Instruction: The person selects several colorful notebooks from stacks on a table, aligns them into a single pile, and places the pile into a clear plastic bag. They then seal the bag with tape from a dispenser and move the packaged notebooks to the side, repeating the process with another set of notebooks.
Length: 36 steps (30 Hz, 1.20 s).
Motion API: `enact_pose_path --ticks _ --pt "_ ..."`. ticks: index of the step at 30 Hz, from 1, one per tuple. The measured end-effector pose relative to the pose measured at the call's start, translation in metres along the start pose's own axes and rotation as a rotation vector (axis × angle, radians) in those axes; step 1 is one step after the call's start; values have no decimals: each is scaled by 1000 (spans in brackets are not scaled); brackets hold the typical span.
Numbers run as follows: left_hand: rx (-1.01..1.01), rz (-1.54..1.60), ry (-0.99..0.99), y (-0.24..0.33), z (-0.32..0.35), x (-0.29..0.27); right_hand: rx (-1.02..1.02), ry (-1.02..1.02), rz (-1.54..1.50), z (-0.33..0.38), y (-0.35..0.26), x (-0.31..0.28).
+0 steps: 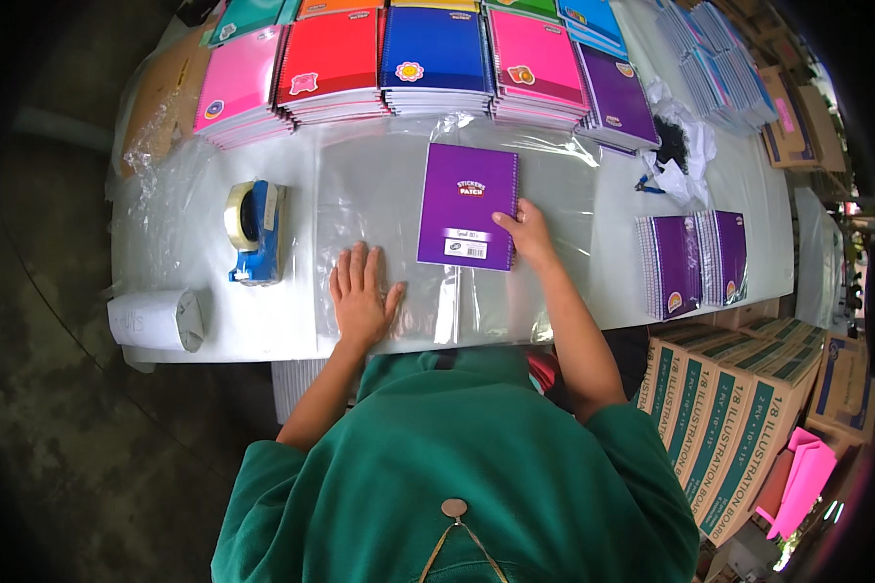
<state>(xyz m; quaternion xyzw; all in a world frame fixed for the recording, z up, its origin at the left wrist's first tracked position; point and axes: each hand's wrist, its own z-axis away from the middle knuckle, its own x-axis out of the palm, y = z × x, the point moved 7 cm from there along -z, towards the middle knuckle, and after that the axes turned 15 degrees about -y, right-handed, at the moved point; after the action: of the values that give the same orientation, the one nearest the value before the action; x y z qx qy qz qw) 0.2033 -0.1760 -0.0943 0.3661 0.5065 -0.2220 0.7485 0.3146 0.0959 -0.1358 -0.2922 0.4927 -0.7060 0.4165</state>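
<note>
Hands first: left hand (pixel 363 291) flat and open, palm down, fingers spread, pressing on the clear plastic sheet (pixel 369 194) near its front edge; right hand (pixel 527 231) also loose rather than clenched, fingertips resting on the lower right corner of the purple spiral notebook (pixel 467 204), not gripping it. Then by size. White table (pixel 749 175) running across the view, edges bowed by the lens. Across its far side, a row of notebook stacks (pixel 433 58) in pink, red, blue, magenta and purple. Off the right end, below the table edge, green-and-white cardboard boxes (pixel 729 408). Clear plastic sheet spread over the table's middle, wrinkled and glinting, possibly several sheets piled together; hard to tell through the glare. Purple spiral notebook lying face up on that sheet, spiral on its right side, roughly centred and square to the front edge. To the right, well apart, two small purple notebook piles (pixel 690 262). To the left, a blue tape dispenser (pixel 253 231) just beside the sheet, and a white paper roll (pixel 160 319) at the table's near corner. Step in hand, judging by the layout: squaring the notebook on the film while holding the film still. Next move calls for keeping the left palm down against slippage, lifting a free film edge cleanly, and having the dispenser within reach.
</note>
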Motion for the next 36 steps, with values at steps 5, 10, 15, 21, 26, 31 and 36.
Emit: enact_pose_path --ticks 5,10,15,21,26,31,36 --pt "9 -10 -39 1 -3 -4 0 17 20 1 5 -3" --pt "-37 96 -15 2 -25 -32 136 -45 308 0 -12 -5" --pt "257 145 312 49 -120 -121 291 -238 401 -6 -21 -10" --pt "410 -170 220 101 -255 -146 -350 299 590 -56 -207 -49" --pt "414 -182 82 91 -252 -130 184 364 972 -170 -198 -68" --pt "575 -94 153 126 -118 -135 302 291 1128 -185 -188 -68" --pt "429 -86 -283 93 -43 -14 -310 79 308 -142 -249 -83"
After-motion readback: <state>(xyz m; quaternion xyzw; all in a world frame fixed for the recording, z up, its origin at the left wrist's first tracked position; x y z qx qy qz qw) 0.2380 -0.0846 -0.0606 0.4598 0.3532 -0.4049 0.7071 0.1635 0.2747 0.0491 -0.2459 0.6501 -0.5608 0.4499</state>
